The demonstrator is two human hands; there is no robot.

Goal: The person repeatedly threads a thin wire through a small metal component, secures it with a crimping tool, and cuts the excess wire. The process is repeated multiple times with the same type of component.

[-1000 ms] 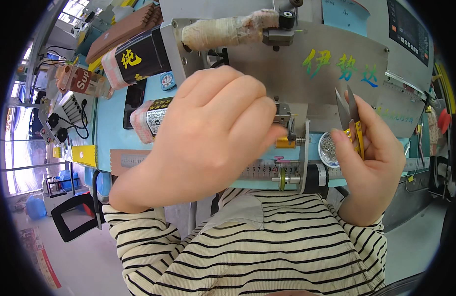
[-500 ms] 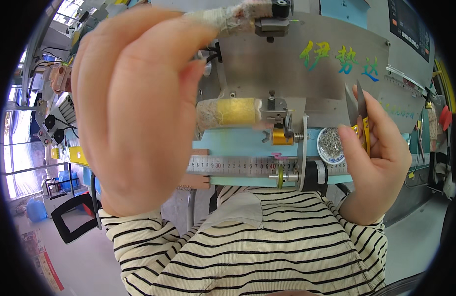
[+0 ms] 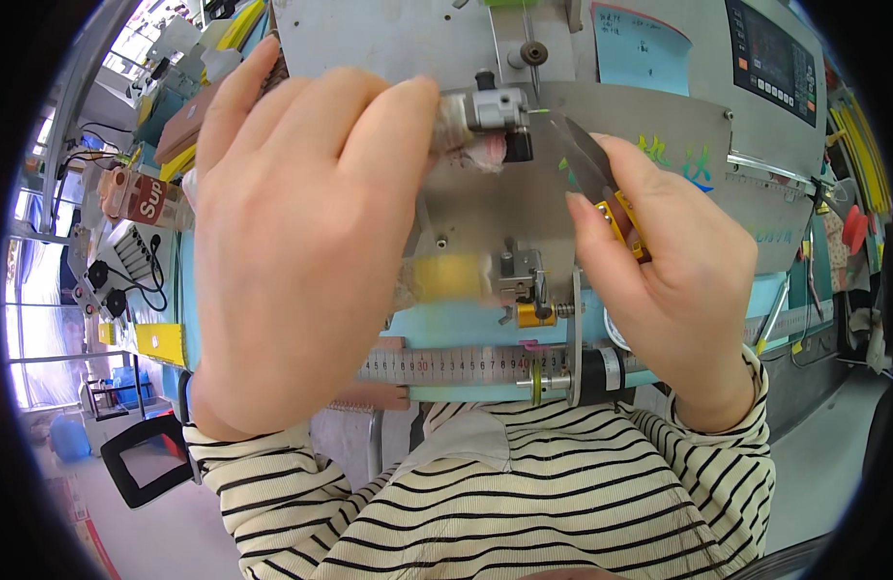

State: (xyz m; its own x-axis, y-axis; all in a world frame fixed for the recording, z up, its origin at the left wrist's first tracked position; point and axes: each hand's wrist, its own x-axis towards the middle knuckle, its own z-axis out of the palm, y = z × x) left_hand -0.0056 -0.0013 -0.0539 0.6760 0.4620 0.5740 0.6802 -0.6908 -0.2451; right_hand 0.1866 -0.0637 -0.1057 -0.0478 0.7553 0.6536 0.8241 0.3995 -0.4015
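The right hand [image 3: 683, 256] has its fingers wrapped round yellow-handled snips [image 3: 589, 164], blades slanting up-left, tips near the green stub [image 3: 540, 111] on the metal clamp [image 3: 499, 110]; beyond, the left hand [image 3: 301, 213] curls, its hold hidden.

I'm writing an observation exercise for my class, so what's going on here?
A person in a striped top is at a metal machine. The right hand holds yellow-handled snips, their tips close to a thin green strand at a metal clamp. The left hand covers most of the wrapped bar beside that clamp; its grip is hidden. Lower down are a blurred, yellow-banded roll and a long ruler.
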